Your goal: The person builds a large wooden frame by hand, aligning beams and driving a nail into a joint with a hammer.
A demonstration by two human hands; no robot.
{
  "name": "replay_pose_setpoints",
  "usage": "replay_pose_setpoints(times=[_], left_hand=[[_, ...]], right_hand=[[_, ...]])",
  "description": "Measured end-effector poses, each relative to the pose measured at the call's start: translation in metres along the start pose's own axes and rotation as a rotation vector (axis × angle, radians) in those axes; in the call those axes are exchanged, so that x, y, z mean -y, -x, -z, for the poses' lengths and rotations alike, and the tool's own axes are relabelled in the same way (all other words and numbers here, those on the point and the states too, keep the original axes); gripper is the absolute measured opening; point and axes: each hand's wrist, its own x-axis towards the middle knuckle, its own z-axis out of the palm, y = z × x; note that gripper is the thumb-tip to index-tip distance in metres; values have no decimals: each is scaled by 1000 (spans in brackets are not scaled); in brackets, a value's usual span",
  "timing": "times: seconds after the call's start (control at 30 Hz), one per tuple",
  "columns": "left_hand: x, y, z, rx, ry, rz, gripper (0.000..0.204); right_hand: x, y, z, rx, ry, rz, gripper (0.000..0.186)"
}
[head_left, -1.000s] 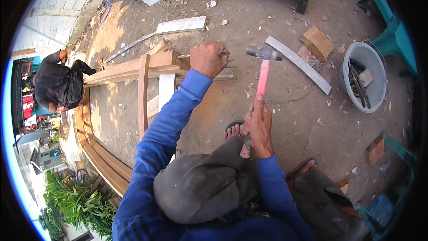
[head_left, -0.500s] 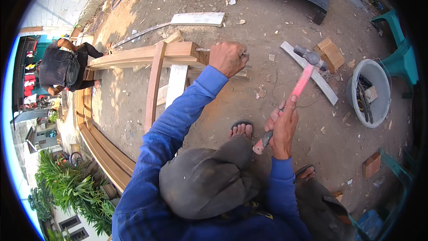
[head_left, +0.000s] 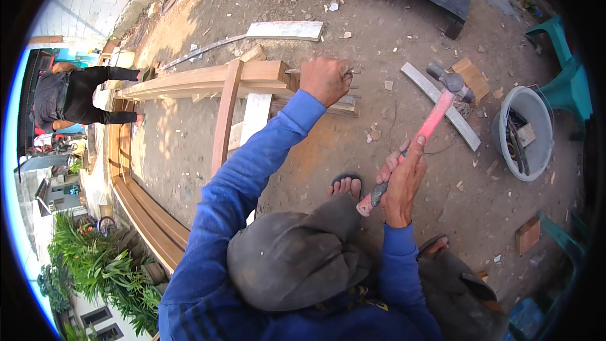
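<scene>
Right hand (head_left: 404,180) grips a pink-handled hammer (head_left: 435,113), now cocked back and out to the right, well clear of the work, where a second ago its head hung close beside the chisel: a fresh blow looks ready. Left hand (head_left: 325,79) stays clenched around the thin metal chisel (head_left: 291,71), its tip set against the end of the pale wooden frame (head_left: 208,79) on the dirt ground (head_left: 404,19). A grey bucket (head_left: 527,104) of tools sits nearby.

Raised hammer (head_left: 435,113) in right hand (head_left: 401,180)
</scene>
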Motion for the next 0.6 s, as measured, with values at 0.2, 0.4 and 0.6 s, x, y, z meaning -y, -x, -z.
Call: replay_pose_setpoints(times=[0.2, 0.4, 0.6], left_hand=[[-1, 3, -6, -48, -35, 11, 8], [0, 9, -7, -39, -15, 9, 7], [-15, 0, -16, -25, 3, 13, 3]], right_hand=[[-19, 3, -4, -85, -151, 39, 49], [11, -4, 8, 31, 63, -51, 47], [-5, -1, 8, -158, -223, 61, 48]])
